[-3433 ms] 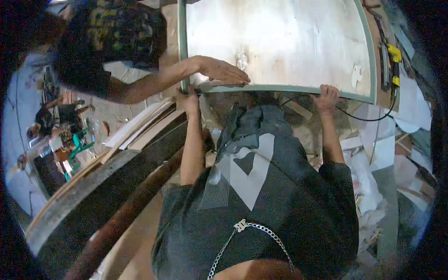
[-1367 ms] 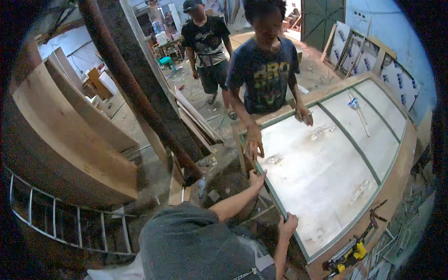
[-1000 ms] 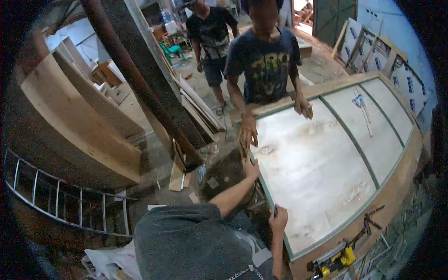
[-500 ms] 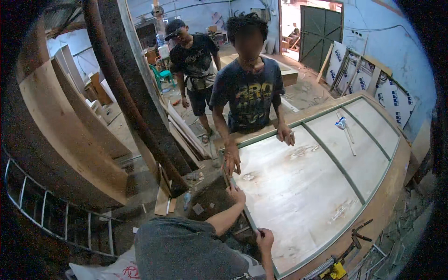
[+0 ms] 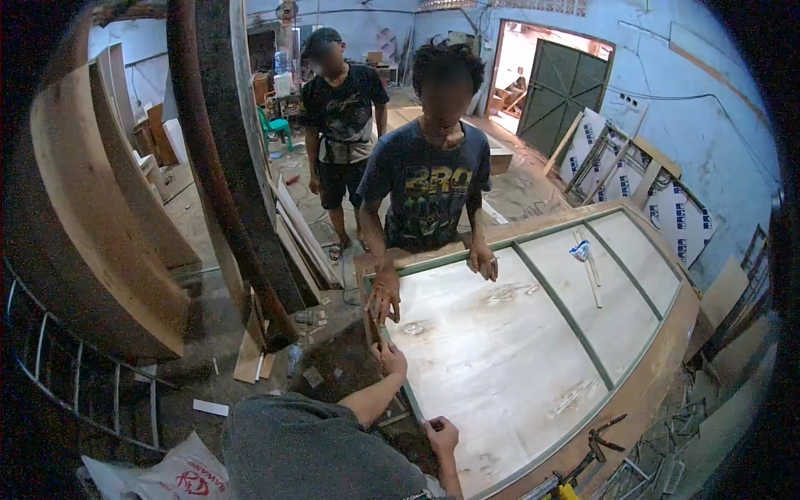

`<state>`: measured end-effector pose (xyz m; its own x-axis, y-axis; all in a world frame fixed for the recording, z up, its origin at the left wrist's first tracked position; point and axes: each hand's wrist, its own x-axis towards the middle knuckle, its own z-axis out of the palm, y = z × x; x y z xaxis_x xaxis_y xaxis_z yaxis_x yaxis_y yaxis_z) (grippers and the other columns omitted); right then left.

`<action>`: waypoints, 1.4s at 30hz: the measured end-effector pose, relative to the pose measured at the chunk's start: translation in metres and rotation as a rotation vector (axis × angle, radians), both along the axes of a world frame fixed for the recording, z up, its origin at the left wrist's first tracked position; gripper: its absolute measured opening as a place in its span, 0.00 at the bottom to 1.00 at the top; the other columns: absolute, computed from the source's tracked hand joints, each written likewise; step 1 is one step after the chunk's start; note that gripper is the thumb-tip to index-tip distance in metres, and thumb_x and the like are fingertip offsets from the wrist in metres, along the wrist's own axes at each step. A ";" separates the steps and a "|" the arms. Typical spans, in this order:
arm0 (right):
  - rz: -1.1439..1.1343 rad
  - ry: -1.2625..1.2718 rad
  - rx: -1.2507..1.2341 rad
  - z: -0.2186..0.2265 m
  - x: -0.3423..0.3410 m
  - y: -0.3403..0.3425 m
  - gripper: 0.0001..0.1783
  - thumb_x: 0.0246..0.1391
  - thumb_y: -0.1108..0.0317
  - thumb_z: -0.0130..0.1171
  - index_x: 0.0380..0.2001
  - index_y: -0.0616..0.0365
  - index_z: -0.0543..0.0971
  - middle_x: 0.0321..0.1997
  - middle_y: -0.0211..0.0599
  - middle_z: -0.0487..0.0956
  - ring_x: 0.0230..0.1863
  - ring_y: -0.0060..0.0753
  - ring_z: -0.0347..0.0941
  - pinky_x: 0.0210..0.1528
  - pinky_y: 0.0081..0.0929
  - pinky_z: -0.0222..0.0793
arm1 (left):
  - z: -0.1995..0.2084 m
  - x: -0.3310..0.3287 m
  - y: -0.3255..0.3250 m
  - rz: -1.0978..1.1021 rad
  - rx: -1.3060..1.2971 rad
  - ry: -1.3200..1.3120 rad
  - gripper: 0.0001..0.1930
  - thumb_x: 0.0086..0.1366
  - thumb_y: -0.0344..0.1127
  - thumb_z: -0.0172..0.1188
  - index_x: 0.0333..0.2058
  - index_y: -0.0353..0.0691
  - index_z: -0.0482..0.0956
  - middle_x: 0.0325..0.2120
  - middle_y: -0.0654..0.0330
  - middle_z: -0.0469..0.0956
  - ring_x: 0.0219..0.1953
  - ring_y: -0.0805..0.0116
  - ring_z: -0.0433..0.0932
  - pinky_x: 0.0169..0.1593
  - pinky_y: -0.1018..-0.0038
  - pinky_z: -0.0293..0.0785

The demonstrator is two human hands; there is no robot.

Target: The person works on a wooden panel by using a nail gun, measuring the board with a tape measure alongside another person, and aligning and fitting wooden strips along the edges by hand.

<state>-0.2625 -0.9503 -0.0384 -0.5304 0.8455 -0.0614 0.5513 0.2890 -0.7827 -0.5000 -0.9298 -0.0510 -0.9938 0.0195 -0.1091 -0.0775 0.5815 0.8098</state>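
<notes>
A large pale panel (image 5: 483, 350) with dark green strips along its edges lies on a wooden board. My left hand (image 5: 389, 360) is closed on the green edge strip (image 5: 408, 387) at the panel's left side. Lower along that strip, my right hand (image 5: 442, 435) pinches it between thumb and fingers. Just beyond my left hand, a co-worker's hand (image 5: 385, 296) rests at the panel's far left corner. That person's other hand (image 5: 482, 261) hangs over the far edge.
A clamp (image 5: 593, 450) lies on the board's near right edge. Thin sticks and a small blue-white packet (image 5: 580, 250) sit on the panel. A rusty pipe (image 5: 225, 183), a ladder (image 5: 77, 367) and a white sack (image 5: 171, 475) are on the left. A second person (image 5: 340, 117) stands behind.
My view has shifted, so the panel and people appear further left and mostly lower. Both my hands stay on the edge strip. The co-worker's hand remains near my left hand.
</notes>
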 end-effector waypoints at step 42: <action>0.004 0.143 -0.394 0.021 0.010 0.010 0.18 0.34 0.65 0.68 0.32 0.58 0.76 0.25 0.28 0.75 0.20 0.14 0.63 0.23 0.14 0.60 | -0.012 -0.007 0.000 -0.063 -0.017 -0.079 0.26 0.64 0.46 0.33 0.52 0.29 0.59 0.46 0.39 0.65 0.48 0.43 0.64 0.51 0.60 0.60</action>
